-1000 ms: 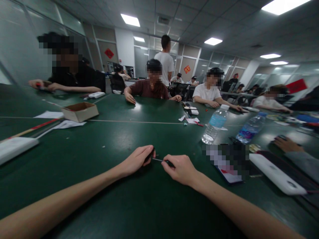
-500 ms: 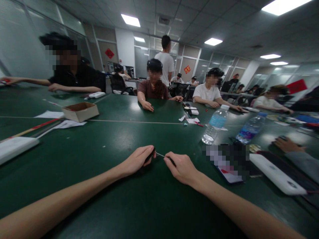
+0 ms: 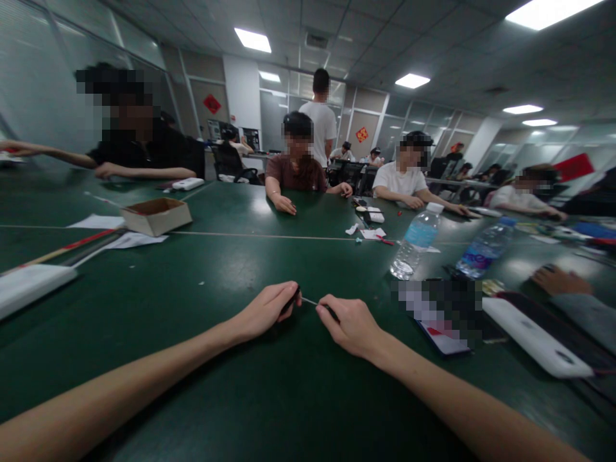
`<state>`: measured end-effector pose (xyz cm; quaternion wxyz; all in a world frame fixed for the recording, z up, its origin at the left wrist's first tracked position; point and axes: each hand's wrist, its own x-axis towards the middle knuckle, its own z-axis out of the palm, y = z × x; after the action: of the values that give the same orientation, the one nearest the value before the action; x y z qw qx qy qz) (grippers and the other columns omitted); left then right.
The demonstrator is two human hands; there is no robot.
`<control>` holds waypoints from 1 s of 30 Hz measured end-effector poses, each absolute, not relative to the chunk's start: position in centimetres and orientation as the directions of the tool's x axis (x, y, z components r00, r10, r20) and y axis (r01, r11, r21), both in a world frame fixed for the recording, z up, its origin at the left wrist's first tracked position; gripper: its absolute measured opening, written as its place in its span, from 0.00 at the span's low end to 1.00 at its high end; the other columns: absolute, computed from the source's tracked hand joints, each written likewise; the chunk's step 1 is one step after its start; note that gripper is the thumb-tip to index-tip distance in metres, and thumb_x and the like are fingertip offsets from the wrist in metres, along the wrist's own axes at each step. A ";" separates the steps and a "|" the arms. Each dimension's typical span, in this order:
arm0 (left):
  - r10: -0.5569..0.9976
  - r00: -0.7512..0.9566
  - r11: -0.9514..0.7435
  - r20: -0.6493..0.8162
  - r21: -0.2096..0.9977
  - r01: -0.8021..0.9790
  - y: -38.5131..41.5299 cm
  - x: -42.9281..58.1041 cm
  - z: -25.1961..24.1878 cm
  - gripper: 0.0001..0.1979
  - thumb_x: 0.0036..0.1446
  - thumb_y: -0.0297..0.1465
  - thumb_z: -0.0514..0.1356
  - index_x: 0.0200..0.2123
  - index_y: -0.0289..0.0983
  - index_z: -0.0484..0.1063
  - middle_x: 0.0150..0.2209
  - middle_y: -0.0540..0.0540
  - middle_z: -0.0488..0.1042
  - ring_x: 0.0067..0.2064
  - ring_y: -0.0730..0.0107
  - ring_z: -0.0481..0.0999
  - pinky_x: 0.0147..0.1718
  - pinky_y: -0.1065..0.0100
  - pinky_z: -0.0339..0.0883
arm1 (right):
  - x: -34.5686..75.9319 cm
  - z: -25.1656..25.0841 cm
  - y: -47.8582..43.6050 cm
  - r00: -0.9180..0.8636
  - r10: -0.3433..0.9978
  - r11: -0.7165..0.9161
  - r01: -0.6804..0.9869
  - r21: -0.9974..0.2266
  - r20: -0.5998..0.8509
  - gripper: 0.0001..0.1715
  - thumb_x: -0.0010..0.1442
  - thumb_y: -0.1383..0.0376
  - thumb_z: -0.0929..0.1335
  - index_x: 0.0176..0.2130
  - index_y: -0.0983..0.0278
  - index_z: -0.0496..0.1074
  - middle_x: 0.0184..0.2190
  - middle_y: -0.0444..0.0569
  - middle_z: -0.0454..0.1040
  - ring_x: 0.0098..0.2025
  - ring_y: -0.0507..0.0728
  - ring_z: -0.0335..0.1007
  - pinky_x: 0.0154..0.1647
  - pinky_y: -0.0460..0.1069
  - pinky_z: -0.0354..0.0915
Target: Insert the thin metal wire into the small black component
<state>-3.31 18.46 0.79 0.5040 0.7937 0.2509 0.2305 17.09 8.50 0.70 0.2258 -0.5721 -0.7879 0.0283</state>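
Over the green table [image 3: 202, 398], my left hand [image 3: 267, 311] is closed around a small black object [image 3: 291, 299], mostly covered by the fingers. Facing it, my right hand [image 3: 353, 327] pinches a slim tool with a dark handle [image 3: 332, 312], possibly a screwdriver. A thin metal shaft [image 3: 309, 300] spans the short gap between the two hands, its left end reaching the black object. Whether the tip sits in that object or only touches it, I cannot tell. Both forearms rest low, near the tabletop.
To the right stand a clear water bottle [image 3: 416, 240] and a blue-capped bottle [image 3: 486, 247], near a phone [image 3: 447, 340] and a white power bank [image 3: 536, 337]. A co-worker's hand [image 3: 561, 280] lies beyond. At left are an open cardboard box [image 3: 156, 218] and a white device [image 3: 36, 289]. Several people sit opposite.
My hands and the tool stay in nearly the same place. The co-worker's hand at the right has shifted slightly to the right.
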 end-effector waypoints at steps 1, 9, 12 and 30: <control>0.631 0.767 -0.370 0.115 0.914 0.168 18.5 -3.3 0.8 0.25 0.67 0.46 0.39 0.35 0.36 0.67 0.19 0.54 0.60 0.22 0.73 0.59 0.26 0.71 0.55 | 17.1 0.7 8.5 -0.243 0.915 0.343 0.889 -0.304 0.322 0.17 0.71 0.58 0.57 0.43 0.63 0.69 0.30 0.46 0.73 0.29 0.51 0.68 0.31 0.45 0.59; 0.617 0.779 -0.358 0.108 0.920 0.156 18.6 -3.4 0.4 0.24 0.67 0.46 0.40 0.35 0.36 0.67 0.19 0.55 0.60 0.22 0.74 0.59 0.25 0.71 0.54 | 17.1 0.3 8.6 -0.254 0.913 0.346 0.898 -0.274 0.319 0.17 0.70 0.58 0.57 0.42 0.63 0.70 0.30 0.46 0.73 0.30 0.52 0.69 0.32 0.46 0.59; 0.612 0.784 -0.353 0.103 0.923 0.154 18.6 -3.4 0.4 0.23 0.67 0.46 0.41 0.36 0.36 0.67 0.19 0.55 0.60 0.22 0.74 0.59 0.25 0.71 0.54 | 17.1 0.4 8.6 -0.260 0.912 0.352 0.895 -0.275 0.318 0.17 0.70 0.58 0.57 0.42 0.63 0.69 0.30 0.46 0.73 0.29 0.51 0.68 0.32 0.46 0.59; 0.476 0.862 -0.736 0.174 0.615 0.283 17.8 -3.3 1.1 0.18 0.65 0.45 0.50 0.41 0.36 0.67 0.29 0.50 0.70 0.28 0.71 0.68 0.27 0.70 0.56 | 17.1 0.5 8.5 -0.304 0.897 0.387 0.891 -0.239 0.320 0.16 0.67 0.57 0.61 0.40 0.63 0.72 0.30 0.47 0.75 0.29 0.52 0.69 0.31 0.46 0.59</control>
<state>-3.28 17.83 1.08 0.2984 0.9175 0.2068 0.1621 17.11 8.51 0.49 0.2040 -0.5537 -0.8073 0.0081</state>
